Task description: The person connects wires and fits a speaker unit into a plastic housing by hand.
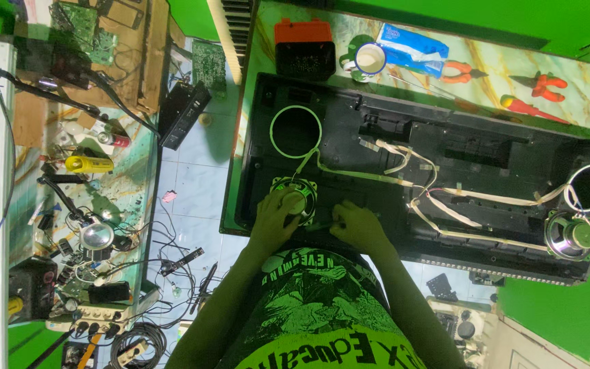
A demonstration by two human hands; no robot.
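mug (370,58) | red pliers (460,70) (beside blue packet (411,48)) | yellow torch (89,164) | circuit board (85,26)

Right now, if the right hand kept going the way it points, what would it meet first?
The right hand points left along the black case, holding a thin tool whose kind I cannot tell. First in line looks to be the speaker under the left hand, though depth is unclear.

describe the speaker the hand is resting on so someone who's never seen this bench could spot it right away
Find the long black open casing lying across the marble-patterned table. At its end nearest the person, below an empty round hole, sits a small round speaker, with the left hand on top of it. The other speaker lies at the far end, untouched, its silver magnet in plain view.
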